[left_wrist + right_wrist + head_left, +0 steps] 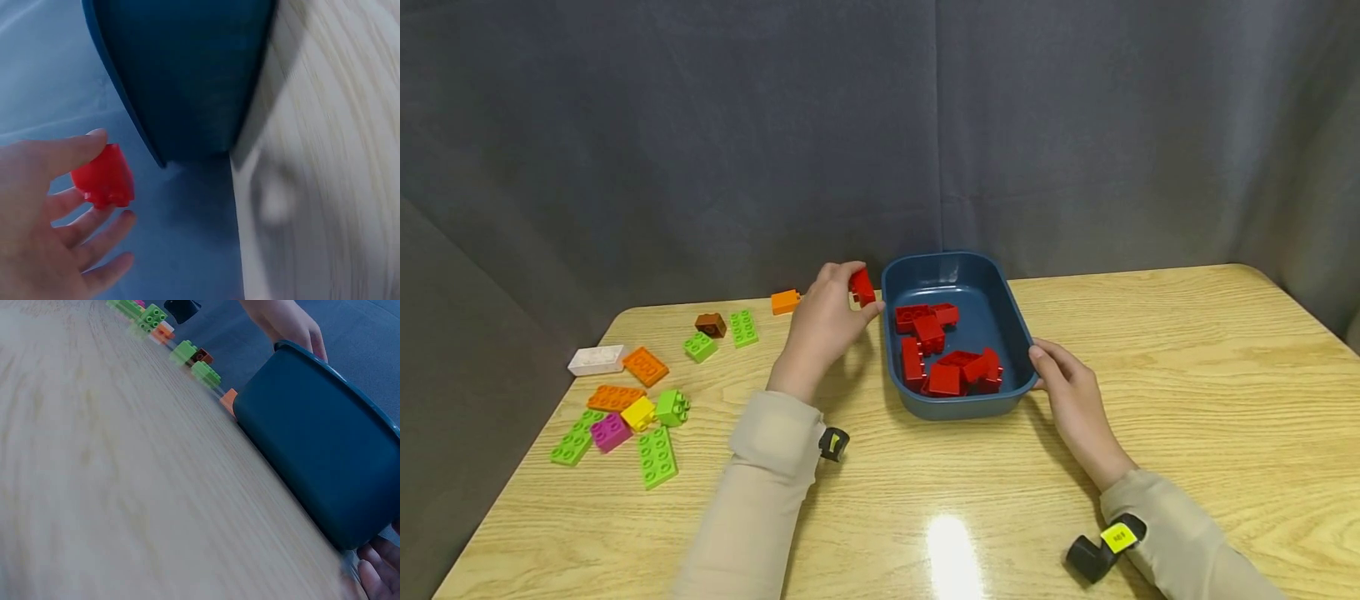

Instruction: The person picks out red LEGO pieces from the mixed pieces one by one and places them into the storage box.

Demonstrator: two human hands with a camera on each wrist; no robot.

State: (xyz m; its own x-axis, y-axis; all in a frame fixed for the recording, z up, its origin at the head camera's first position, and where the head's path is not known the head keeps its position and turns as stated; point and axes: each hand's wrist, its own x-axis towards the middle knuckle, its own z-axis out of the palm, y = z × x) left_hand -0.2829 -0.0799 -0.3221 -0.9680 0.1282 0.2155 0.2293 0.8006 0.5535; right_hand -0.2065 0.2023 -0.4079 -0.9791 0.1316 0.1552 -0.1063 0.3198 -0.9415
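Observation:
My left hand (pixel 829 321) pinches a red toy brick (pixel 862 287) between thumb and fingers, just outside the left rim of a blue plastic bin (pixel 955 408). In the left wrist view the same red brick (pixel 106 176) hangs above the table beside the bin's dark wall (pixel 181 81). Several red bricks (pixel 928 333) lie loose inside the bin, mostly toward its near end. My right hand (pixel 1071 400) grips the bin's near right corner, with the thumb at the rim. In the right wrist view only some of its fingers (pixel 372 575) show at the bin's corner.
Left on the wooden table (pixel 880 500) lie several bricks: green (pixel 657 457), orange (pixel 645 367), yellow (pixel 639 413), magenta (pixel 611 432), brown (pixel 711 325) and white (pixel 597 360). One orange brick (pixel 786 302) sits near the back edge, behind the left hand. A grey curtain (pixel 775 150) hangs behind the table.

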